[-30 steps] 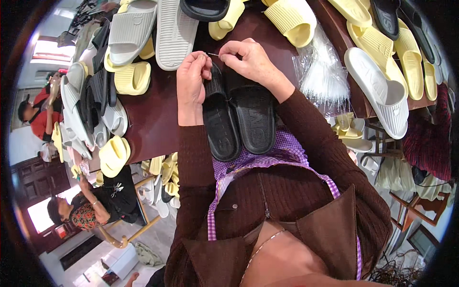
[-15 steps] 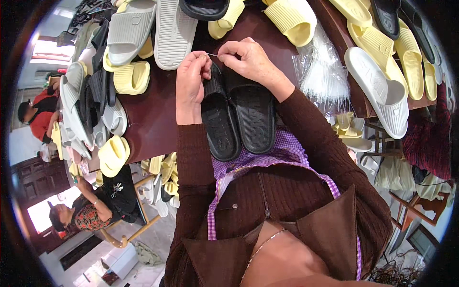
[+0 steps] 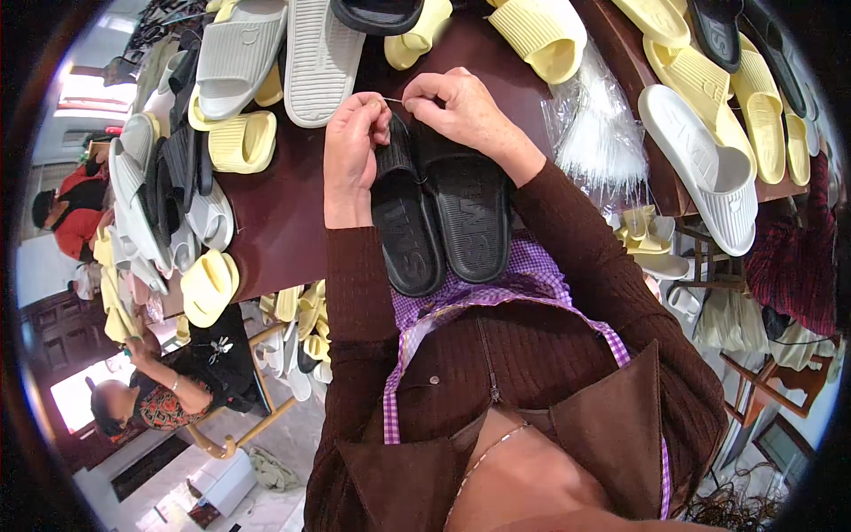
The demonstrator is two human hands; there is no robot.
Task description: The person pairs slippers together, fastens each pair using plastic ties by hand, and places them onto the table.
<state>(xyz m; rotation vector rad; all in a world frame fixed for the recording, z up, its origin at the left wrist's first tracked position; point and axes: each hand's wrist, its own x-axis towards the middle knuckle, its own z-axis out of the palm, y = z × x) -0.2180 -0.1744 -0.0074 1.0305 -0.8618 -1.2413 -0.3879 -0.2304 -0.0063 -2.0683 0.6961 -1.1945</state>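
A pair of black slide sandals lies side by side at the table's near edge, toes pointing away from me and heels over the purple checked apron. Past their toe ends, my left hand pinches one end of a thin pale strand. My right hand pinches the strand's other end, its wrist above the right sandal's strap. Only a short piece of it shows between my fingertips. Whether it passes through the sandals is hidden by my fingers.
A clear bag of thin plastic strands lies right of my hands. Grey slides and yellow slides sit across the dark red table. More slides are heaped left and right. A co-worker sits at the left.
My hands keep nearly the same pinch and place. At the left, the seated co-worker's hand has shifted leftward, with yellow slides now showing above it.
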